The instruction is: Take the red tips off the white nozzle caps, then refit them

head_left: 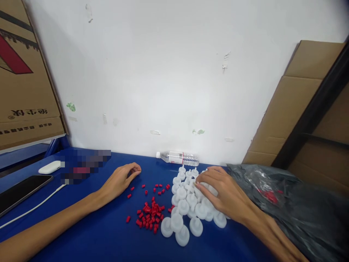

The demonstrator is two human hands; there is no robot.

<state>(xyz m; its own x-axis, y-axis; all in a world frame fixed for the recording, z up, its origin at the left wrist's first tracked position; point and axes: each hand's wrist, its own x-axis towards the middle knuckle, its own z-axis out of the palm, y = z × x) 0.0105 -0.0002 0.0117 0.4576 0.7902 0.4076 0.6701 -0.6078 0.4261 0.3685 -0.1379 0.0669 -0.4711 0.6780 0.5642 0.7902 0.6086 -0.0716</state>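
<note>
My left hand [120, 181] hovers over the blue table, left of the loose red pieces. Its thumb and fingers come together in a pinch; whatever they hold, if anything, is hidden. My right hand [222, 189] reaches over the pile of white plastic discs with stems [183, 206]. Its fingers are bent, with thumb and fingertips close together at one of the white pieces; the grip itself is partly covered. Between the hands lies a heap of small red cylindrical caps [152, 211], several of them scattered toward the back.
A clear plastic bottle [177, 158] lies against the white wall. At right, a dark plastic bag [305, 207] carries a clear bag with red pieces [268, 195]. A phone [23, 191], white case [49, 167] and cable [35, 207] lie left. Cardboard [294, 105] leans at right.
</note>
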